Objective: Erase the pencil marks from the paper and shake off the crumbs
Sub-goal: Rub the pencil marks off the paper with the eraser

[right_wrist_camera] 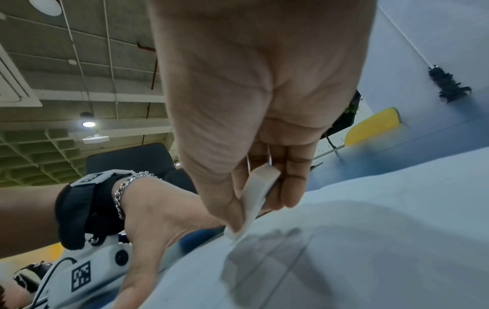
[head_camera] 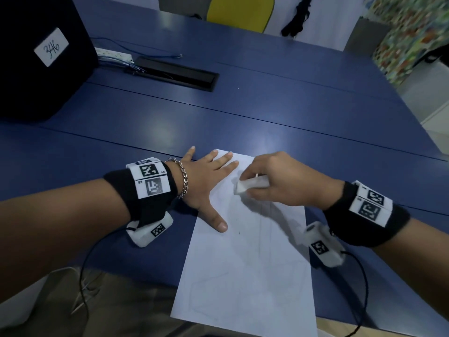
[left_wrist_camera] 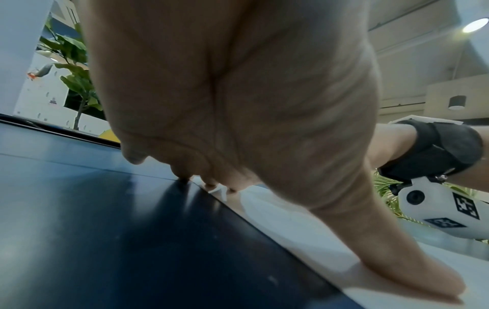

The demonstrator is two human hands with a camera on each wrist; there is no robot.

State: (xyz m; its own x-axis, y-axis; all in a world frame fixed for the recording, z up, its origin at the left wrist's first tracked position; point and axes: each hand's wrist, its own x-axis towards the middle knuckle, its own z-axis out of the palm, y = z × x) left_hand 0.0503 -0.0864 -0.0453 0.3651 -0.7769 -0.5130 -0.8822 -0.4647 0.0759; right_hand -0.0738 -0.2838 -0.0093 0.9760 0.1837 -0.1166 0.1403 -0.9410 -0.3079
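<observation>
Low in the frame's centre, lying flat on the blue table (head_camera: 279,113): a white sheet of paper (head_camera: 245,271), faint pencil lines (head_camera: 261,229) crossing it. Pressed onto its upper left corner, the left hand (head_camera: 204,183), fingers straight and spread apart, thumb flat on the sheet, little finger out on the tabletop. Right of that, pinched between thumb and curled fingers of the right hand (head_camera: 279,181), a white eraser (head_camera: 251,186), its lower end touching the paper's upper part. Upper left: a black case (head_camera: 36,64) with a label reading 346. Top centre: a yellow chair (head_camera: 239,12).
</observation>
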